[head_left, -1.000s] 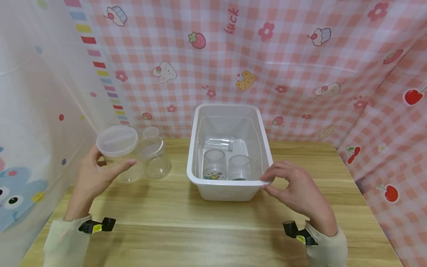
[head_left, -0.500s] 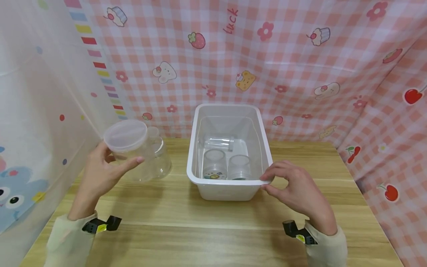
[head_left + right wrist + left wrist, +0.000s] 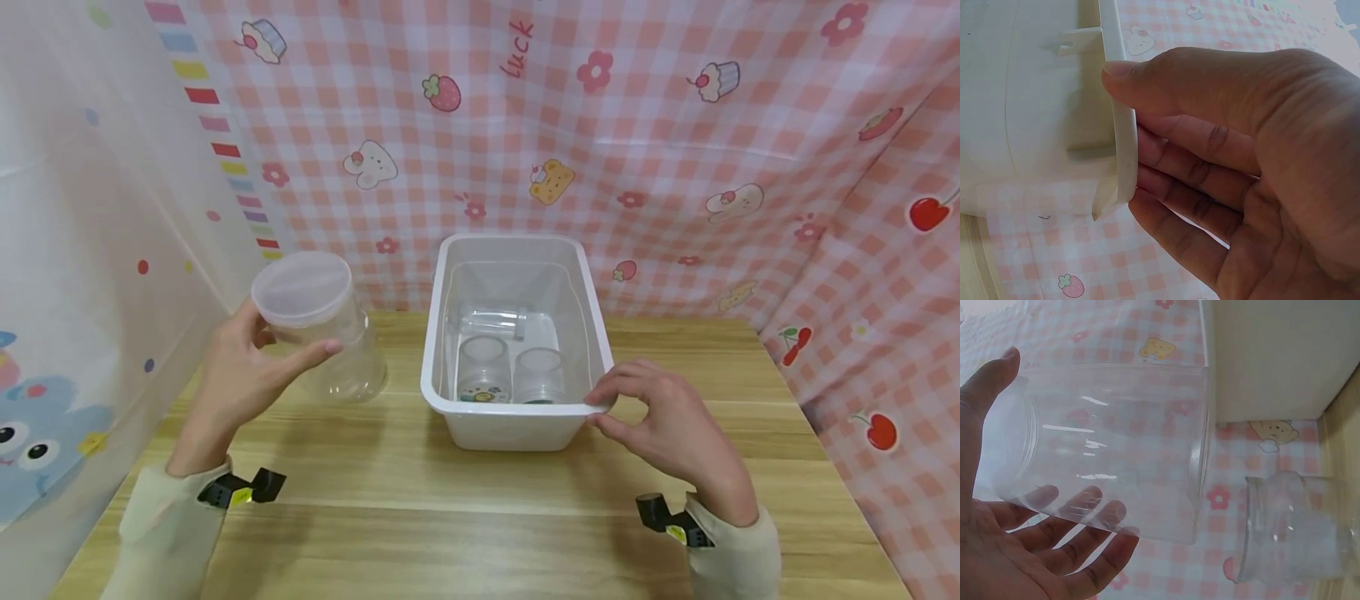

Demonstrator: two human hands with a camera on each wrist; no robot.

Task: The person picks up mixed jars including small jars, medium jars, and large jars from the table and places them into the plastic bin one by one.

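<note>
Clear plastic jar (image 3: 309,312), frosted lid on, tilted above the surface (image 3: 390,500). Gripped by left hand (image 3: 243,379), fingers curled round. Right hand (image 3: 663,429) at 3 o'clock, pinching white bin (image 3: 517,425) rim.

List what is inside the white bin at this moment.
In the white bin, three clear jars show: two upright at the front and one lying on its side behind them. The near wall hides the floor right behind it and the upright jars' bases.

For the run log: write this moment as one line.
left hand: holds lidded jar off table | right hand: grips bin rim | bin: three jars | table: one jar
</note>
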